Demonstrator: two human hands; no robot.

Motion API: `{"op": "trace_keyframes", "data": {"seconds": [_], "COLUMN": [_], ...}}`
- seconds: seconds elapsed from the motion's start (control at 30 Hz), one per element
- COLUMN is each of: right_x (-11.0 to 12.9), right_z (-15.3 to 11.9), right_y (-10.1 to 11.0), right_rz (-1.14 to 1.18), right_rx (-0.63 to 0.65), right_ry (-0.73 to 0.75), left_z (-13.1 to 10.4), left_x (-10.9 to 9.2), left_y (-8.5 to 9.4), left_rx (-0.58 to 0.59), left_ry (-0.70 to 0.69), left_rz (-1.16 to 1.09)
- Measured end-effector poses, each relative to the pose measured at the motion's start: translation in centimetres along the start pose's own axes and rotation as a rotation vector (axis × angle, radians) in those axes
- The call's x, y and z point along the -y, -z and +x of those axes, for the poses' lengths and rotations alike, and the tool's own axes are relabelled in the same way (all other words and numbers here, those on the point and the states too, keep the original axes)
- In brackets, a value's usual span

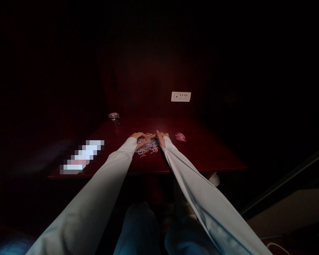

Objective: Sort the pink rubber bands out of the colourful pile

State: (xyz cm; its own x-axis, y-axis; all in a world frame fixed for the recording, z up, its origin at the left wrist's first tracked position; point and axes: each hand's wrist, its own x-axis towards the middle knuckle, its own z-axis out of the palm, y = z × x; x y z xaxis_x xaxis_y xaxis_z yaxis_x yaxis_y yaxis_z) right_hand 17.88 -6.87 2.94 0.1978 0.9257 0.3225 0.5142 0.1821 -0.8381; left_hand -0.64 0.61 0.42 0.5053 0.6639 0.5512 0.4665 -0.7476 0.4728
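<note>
A pile of small multicoloured bands lies on the dark red table, between my two hands. My left hand rests at the pile's left side, its fingers apart and curved over the bands. At the upper right edge of the pile is my right hand, with thumb and fingers spread; nothing is visibly held in it. Farther right, a smaller heap of pink bands sits apart from both hands.
A clear jar with a lid stands at the table's back left. A bright blurred-out rectangle lies at the front left. Behind the table, a white socket panel is on the wall. A shoe shows beyond the front edge.
</note>
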Motion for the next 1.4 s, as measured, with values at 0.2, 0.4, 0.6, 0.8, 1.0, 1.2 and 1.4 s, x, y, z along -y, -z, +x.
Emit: {"op": "trace_keyframes", "data": {"seconds": [0.2, 0.4, 0.6, 0.8, 1.0, 1.2, 1.4], "right_x": [0.7, 0.8, 0.5, 0.0, 0.4, 0.5, 0.5], "right_z": [-0.4, -0.5, -0.2, 0.0, -0.2, -0.2, -0.3], "right_y": [0.1, 0.2, 0.0, -0.1, 0.0, 0.1, 0.1], "right_rz": [-0.014, -0.022, -0.028, -0.020, 0.000, -0.002, -0.016], "right_rx": [0.001, 0.000, -0.022, -0.031, -0.026, -0.010, -0.015], "right_ry": [-0.013, -0.021, -0.021, -0.025, -0.049, -0.041, -0.024], "left_z": [0.0, -0.1, 0.0, 0.0, 0.1, 0.3, 0.2], "left_x": [-0.1, 0.2, 0.3, -1.0, -1.8, -1.7, -0.5], "left_y": [0.1, 0.7, 1.0, 1.0, 0.9, 1.0, 1.1], "left_rx": [-0.083, -0.104, -0.140, -0.207, -0.234, -0.219, -0.231], "left_ry": [0.049, 0.118, 0.165, 0.230, 0.266, 0.253, 0.225], "left_rz": [-0.065, -0.117, -0.173, -0.305, -0.389, -0.354, -0.191]}}
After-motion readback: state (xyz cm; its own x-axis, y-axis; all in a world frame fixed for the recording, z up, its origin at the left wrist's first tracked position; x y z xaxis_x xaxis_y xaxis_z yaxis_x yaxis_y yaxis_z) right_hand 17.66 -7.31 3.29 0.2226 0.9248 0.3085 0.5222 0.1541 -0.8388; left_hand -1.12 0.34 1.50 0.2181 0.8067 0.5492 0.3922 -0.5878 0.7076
